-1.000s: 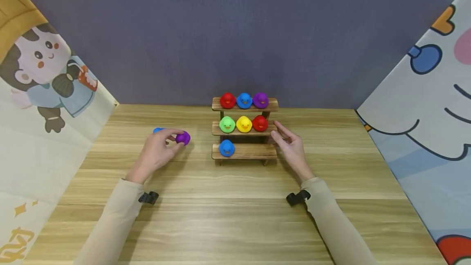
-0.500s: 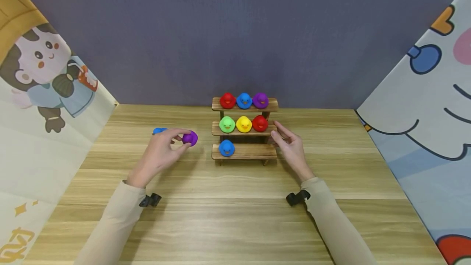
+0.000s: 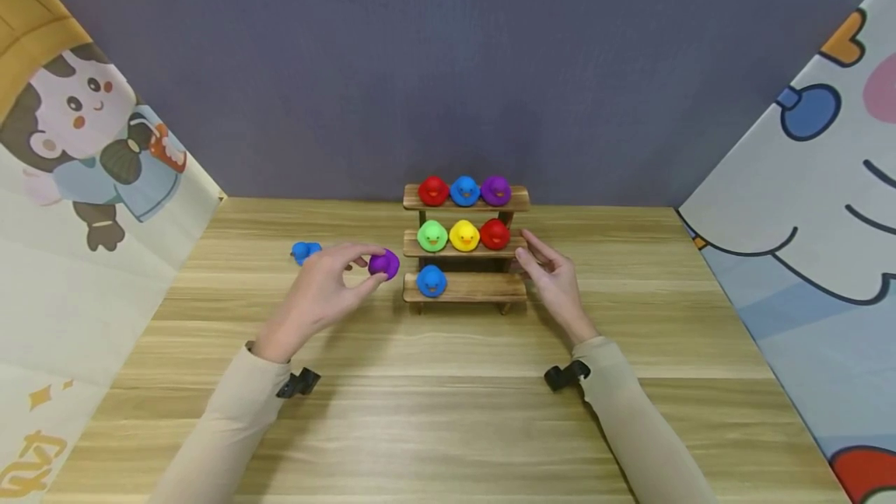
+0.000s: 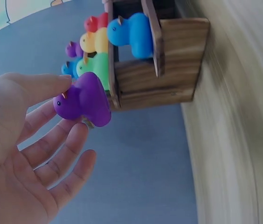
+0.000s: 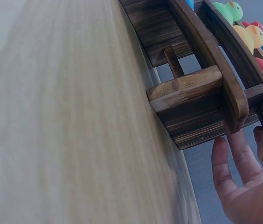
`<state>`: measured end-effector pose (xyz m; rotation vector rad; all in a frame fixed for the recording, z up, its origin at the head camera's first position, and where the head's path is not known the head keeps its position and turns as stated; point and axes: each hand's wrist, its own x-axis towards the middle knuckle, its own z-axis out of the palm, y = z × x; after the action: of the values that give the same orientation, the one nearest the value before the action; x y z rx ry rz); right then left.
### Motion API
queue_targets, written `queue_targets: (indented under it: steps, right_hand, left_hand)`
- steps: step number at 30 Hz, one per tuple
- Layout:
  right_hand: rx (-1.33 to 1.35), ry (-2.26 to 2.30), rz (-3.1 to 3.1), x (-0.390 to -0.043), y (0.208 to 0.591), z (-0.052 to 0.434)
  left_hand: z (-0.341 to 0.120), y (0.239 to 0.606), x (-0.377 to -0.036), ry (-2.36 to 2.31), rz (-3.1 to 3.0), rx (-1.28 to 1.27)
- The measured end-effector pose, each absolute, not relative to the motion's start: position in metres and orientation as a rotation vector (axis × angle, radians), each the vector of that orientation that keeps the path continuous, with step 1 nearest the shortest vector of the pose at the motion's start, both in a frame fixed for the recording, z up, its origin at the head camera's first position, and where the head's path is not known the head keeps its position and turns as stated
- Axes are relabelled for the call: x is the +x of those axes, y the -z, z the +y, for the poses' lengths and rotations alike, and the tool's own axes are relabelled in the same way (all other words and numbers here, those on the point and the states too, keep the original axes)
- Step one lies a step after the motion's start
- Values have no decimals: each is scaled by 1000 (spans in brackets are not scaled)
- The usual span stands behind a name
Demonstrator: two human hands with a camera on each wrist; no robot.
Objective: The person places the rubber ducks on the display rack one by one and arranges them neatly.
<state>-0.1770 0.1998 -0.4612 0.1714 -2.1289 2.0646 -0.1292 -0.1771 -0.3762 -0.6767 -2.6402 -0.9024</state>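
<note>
A pale wooden table [image 3: 448, 411] runs back to a grey-blue wall, with cartoon-printed cloth panels [image 3: 84, 177] hanging at either side. Near the far edge stands a small three-step wooden rack [image 3: 465, 288] of dark-stained planks.

On the rack's top step sit a red duck [image 3: 433, 191], a blue duck [image 3: 464, 190] and a purple duck [image 3: 495, 190]. The middle step holds a green duck [image 3: 432, 236], a yellow duck [image 3: 464, 236] and a second red duck [image 3: 495, 234]. The bottom step carries one blue duck [image 3: 431, 281] at its left end; the rest of that plank is bare.

The left hand [image 3: 329, 294] pinches a purple rubber duck [image 3: 383, 264] between thumb and fingertips, the other fingers loosely spread below it. The duck is held just beside the rack's left end, at about the height of the bottom step. In the left wrist view the duck [image 4: 84, 99] seems to be close against the rack's side post, though whether it touches cannot be told.

The right hand [image 3: 553, 278] rests at the rack's right end, fingers straight and slightly apart, their tips at the side of the middle and bottom steps; the right wrist view shows the fingers [image 5: 236, 163] against the wood.

Behind the left hand a loose blue duck [image 3: 304, 252] lies on the table.
</note>
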Motion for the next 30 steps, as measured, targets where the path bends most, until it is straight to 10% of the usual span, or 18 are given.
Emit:
queue_targets:
  steps: [30]
  right_hand:
    - [161, -2049, -2167, -176, 460, 200]
  left_hand:
    - [-99, 381, -136, 972, -2585, -849]
